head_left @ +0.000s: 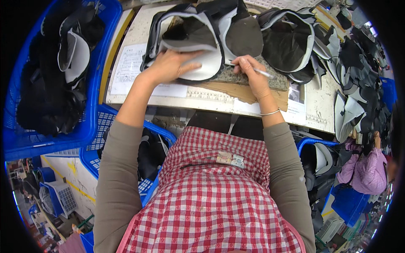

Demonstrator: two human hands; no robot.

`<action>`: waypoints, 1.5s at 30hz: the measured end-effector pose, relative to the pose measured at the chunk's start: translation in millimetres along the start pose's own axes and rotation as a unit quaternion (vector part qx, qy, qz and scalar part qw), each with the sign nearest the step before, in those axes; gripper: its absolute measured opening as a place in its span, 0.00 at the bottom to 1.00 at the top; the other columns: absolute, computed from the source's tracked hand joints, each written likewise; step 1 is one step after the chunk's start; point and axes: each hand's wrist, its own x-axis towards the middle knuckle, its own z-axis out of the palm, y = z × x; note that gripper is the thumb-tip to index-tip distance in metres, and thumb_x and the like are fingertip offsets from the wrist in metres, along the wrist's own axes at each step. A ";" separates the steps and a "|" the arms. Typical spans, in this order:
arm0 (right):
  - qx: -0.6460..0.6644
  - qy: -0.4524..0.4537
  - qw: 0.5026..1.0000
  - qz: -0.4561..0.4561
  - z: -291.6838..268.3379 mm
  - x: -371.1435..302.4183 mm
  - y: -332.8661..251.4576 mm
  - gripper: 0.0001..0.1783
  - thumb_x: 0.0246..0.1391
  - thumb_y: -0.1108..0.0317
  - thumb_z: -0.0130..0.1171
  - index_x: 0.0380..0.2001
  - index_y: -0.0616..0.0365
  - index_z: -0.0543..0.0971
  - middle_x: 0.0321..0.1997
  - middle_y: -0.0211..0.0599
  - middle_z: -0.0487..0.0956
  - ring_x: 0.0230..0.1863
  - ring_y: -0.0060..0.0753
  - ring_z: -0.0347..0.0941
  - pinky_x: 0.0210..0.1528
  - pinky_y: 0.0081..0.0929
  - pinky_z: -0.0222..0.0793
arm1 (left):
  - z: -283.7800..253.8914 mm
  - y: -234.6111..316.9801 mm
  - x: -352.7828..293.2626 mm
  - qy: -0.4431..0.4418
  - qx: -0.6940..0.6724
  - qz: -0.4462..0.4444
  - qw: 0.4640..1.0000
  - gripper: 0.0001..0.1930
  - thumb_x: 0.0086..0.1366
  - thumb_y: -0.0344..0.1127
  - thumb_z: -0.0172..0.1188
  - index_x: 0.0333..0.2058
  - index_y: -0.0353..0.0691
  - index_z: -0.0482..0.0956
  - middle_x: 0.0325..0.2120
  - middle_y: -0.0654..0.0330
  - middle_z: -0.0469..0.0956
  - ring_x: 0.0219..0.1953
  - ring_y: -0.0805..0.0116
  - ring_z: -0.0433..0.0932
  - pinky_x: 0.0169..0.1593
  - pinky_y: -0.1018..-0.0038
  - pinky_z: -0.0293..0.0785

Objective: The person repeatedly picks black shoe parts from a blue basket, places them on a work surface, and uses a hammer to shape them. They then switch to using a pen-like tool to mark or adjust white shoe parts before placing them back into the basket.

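Observation:
My left hand (172,66) lies with its fingers spread over a shoe upper (211,62), black outside with a white and grey lining. My right hand (252,71) is closed around a slim silvery-white pen (265,73). The pen's tip end points left, near the edge of that upper; whether it touches is too small to tell. Beneath both hands is a grey stone slab (276,81) on a brown board (253,93). Further uppers, one dark grey (244,37) and one black with a white rim (289,44), lie behind and right of my hands.
A white worktable (318,103) carries printed sheets (126,69) and a ruler strip (211,95). Blue crates (90,122) with black pieces stand at the left and below the table edge. Stacked uppers (358,80) crowd the right side. Another person's checked sleeve (369,175) shows at the right.

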 end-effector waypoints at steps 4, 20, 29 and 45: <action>0.031 0.009 0.999 0.007 29.0 10.1 -3.9 0.12 0.68 0.63 0.58 0.44 0.60 0.80 0.26 0.24 0.75 0.30 0.14 0.67 0.33 0.17 0.64 | 34.0 6.4 21.1 0.182 -0.023 -0.052 0.982 0.20 0.65 0.54 0.66 0.53 0.58 0.87 0.41 0.57 0.74 0.50 0.55 0.72 0.58 0.59 0.68; -0.235 0.129 0.963 -0.017 64.7 31.1 15.6 0.15 0.61 0.57 0.66 0.29 0.57 0.77 0.23 0.35 0.84 0.24 0.32 0.80 0.30 0.31 0.74 | 49.5 1.8 31.8 0.239 0.059 -0.036 0.969 0.21 0.65 0.56 0.66 0.54 0.64 0.86 0.47 0.57 0.73 0.54 0.57 0.70 0.61 0.61 0.64; -0.192 0.113 0.975 -0.016 62.4 30.4 15.8 0.16 0.61 0.59 0.66 0.28 0.60 0.77 0.21 0.35 0.81 0.22 0.29 0.76 0.28 0.31 0.71 | 46.4 3.9 32.3 0.252 0.062 -0.030 0.965 0.20 0.63 0.56 0.66 0.51 0.60 0.88 0.46 0.57 0.73 0.53 0.57 0.70 0.58 0.63 0.67; -0.053 0.116 0.991 -0.038 54.8 23.9 19.3 0.14 0.50 0.67 0.64 0.22 0.59 0.68 0.15 0.33 0.69 0.19 0.26 0.63 0.25 0.29 0.63 | -57.9 -2.2 38.8 0.302 0.114 -0.163 0.932 0.38 0.60 0.33 0.69 0.69 0.52 0.64 0.55 0.50 0.76 0.55 0.46 0.77 0.54 0.54 0.74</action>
